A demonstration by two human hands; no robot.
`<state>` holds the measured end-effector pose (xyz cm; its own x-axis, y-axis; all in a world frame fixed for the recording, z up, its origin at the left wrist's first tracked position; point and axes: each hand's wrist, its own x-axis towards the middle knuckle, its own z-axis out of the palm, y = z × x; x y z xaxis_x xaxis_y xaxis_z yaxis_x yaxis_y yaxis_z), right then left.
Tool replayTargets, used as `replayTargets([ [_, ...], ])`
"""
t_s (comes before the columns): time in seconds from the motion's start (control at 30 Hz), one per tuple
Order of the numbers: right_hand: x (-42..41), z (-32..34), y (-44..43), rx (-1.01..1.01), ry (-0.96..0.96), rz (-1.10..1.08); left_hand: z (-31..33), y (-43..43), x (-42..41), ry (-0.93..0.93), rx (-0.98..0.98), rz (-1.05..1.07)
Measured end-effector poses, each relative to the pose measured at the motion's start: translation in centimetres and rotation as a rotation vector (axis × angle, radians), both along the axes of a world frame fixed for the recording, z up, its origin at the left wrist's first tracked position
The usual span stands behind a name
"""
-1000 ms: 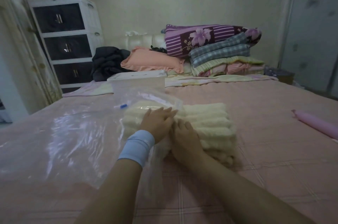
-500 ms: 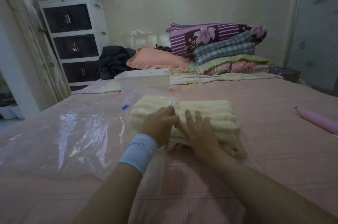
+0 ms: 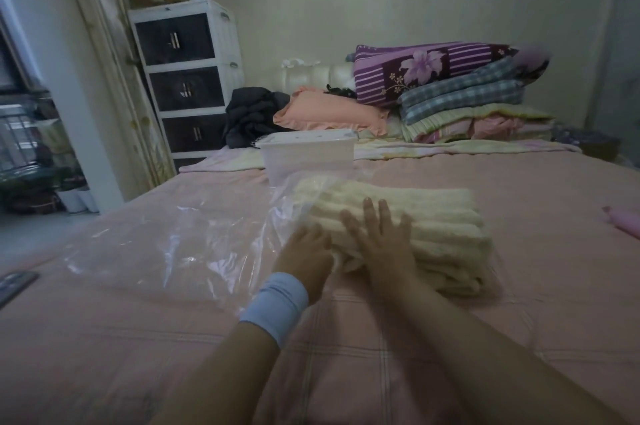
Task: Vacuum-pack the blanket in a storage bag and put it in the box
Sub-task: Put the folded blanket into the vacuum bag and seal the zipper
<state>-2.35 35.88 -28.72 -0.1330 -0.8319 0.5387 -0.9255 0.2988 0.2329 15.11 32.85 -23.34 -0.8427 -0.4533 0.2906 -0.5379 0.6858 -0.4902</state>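
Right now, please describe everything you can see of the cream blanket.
The cream blanket is a thick, ribbed, fluffy fabric, folded into a flat stack on the pink bed cover. Its left end sits inside the clear plastic bag's mouth. The right hand presses flat on top; the left hand touches its near-left edge.

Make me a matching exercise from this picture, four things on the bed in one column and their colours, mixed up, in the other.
Things:
1. folded blanket
2. storage bag
3. box
4. wristband

Colours:
A. light blue
B. cream
C. translucent white
D. clear

Pairs: 1-B, 2-D, 3-C, 4-A
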Motion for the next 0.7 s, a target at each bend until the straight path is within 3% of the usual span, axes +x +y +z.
replayTargets([
  [0.1,0.0,-0.1,-1.0,0.01,0.022,-0.051,-0.8,0.8,-2.1,-0.099,0.043,0.017],
  [0.27,-2.1,-0.8,-0.9,0.0,0.137,-0.159,-0.6,-0.2,-3.0,-0.019,0.158,0.196],
  [0.37,-2.5,-1.4,-1.7,-0.045,0.163,-0.146,-1.4,-1.2,-2.9,-0.008,0.322,0.236],
  [0.47,-2.5,0.6,-2.1,-0.18,0.254,-0.017,-1.8,-1.8,-2.7,-0.003,0.438,0.147],
  [0.57,-1.4,3.0,-3.1,-0.312,0.2,0.052,-1.2,-2.0,-2.7,0.051,0.405,-0.025],
  [0.7,1.1,2.0,-5.5,-0.425,0.298,0.139,-1.2,-1.3,-2.7,0.034,0.417,-0.177],
])
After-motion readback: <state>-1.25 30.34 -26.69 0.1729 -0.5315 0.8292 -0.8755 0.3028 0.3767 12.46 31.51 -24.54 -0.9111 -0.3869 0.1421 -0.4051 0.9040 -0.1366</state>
